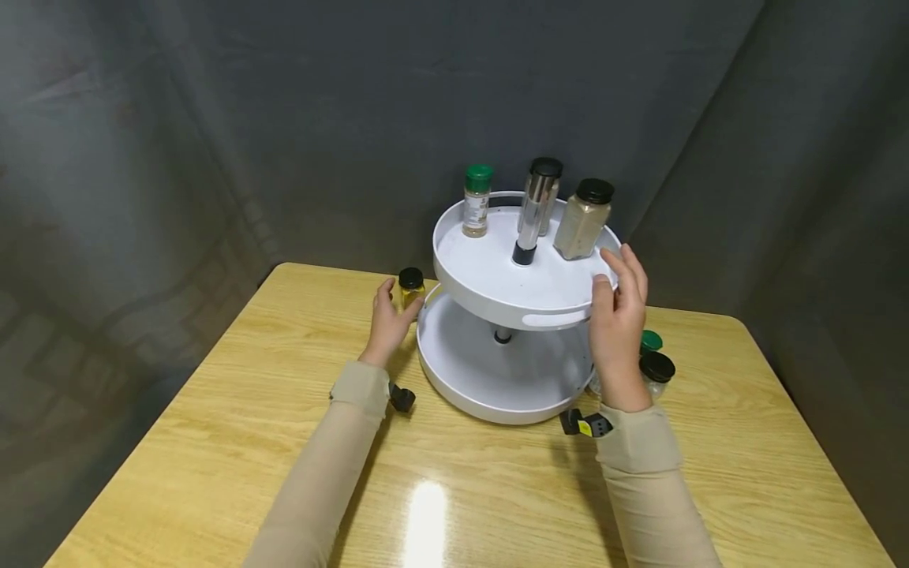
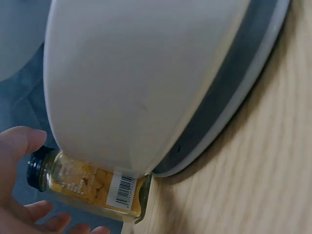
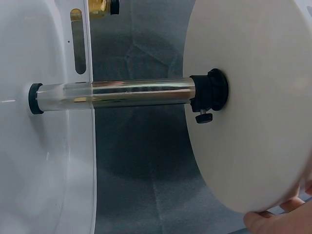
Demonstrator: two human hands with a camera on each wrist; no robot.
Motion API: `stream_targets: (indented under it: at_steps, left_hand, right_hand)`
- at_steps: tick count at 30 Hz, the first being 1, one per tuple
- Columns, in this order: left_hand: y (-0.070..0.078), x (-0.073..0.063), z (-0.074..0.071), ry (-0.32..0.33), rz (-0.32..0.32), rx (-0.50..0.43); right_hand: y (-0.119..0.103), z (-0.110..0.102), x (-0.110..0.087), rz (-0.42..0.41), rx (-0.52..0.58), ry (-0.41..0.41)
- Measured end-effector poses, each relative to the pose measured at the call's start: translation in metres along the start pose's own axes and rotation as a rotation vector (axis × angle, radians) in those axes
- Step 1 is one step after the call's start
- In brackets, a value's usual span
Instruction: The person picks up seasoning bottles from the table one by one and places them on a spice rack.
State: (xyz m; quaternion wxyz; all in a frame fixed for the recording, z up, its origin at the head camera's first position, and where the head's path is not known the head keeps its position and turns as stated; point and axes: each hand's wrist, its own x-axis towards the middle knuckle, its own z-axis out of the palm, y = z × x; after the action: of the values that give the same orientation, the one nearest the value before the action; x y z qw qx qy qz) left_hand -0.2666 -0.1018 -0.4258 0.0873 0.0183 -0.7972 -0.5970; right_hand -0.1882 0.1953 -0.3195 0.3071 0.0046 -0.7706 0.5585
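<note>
A white two-tier lazy Susan (image 1: 507, 410) stands on the table, its round trays joined by a metal post (image 3: 141, 92). My left hand (image 1: 389, 322) is around a black-lidded glass jar (image 2: 92, 187) with yellow contents, beside the lower tray. Its thumb and fingers are spread on either side of the jar, apart from it in the left wrist view. The right hand (image 1: 619, 323) holds the upper tray's right rim, fingertips (image 3: 261, 222) at its lower edge. On that tray are a green-lidded bottle (image 1: 476, 207), a square black-lidded jar (image 1: 581, 225) and another black-lidded jar (image 1: 550, 201) behind the post.
Right of the lower tray, a green-lidded container (image 1: 650, 341) and a black-lidded jar (image 1: 656, 369) stand on the wooden table (image 1: 234, 410), partly behind the right hand. Grey cloth (image 1: 341, 142) hangs behind the table. Both trays have raised rims with handle slots.
</note>
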Motion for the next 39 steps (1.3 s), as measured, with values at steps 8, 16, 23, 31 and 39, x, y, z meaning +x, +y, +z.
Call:
stream_targets:
  at_steps: [8, 16, 23, 31, 39]
  left_hand:
    - [0.0, 0.017, 0.007, 0.025, 0.008, -0.03]
    - [0.0, 0.025, 0.015, 0.101, -0.014, 0.015]
    - [-0.001, 0.027, 0.02, 0.132, -0.08, 0.012]
    - [-0.003, 0.027, 0.02, 0.16, -0.069, 0.036]
    - [-0.005, 0.023, 0.016, 0.156, -0.036, 0.042]
  right_hand:
    - [0.0, 0.001, 0.0, 0.003, 0.003, 0.001]
    - [0.003, 0.002, 0.0, 0.009, 0.014, -0.007]
    - [0.006, 0.002, 0.002, 0.017, 0.0, -0.002]
    - [-0.015, 0.003, -0.004, 0.022, -0.001, 0.003]
    - [-0.02, 0.003, -0.007, 0.021, 0.002, -0.002]
